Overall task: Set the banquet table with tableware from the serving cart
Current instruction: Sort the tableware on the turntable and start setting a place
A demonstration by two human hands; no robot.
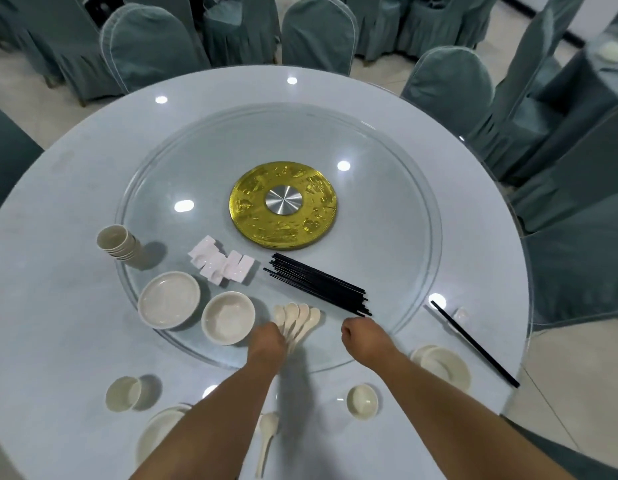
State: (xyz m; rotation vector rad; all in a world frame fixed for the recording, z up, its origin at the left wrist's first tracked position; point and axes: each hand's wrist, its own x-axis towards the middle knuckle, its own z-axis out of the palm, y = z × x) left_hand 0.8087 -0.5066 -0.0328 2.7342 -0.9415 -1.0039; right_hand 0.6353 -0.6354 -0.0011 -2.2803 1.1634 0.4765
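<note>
Glossy glass turntable (387, 168), brushed-metal hub (283, 201)

Cream spoons (297, 322) fanned on glass turntable (387, 140), black chopsticks (318, 284) bundled beside

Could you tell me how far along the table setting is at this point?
Early. Two places are partly laid: a cup and plate on the right, a spoon nearer. The left hand is at the spoon stack, the right hand by the chopstick bundle. Most stock remains.
</note>
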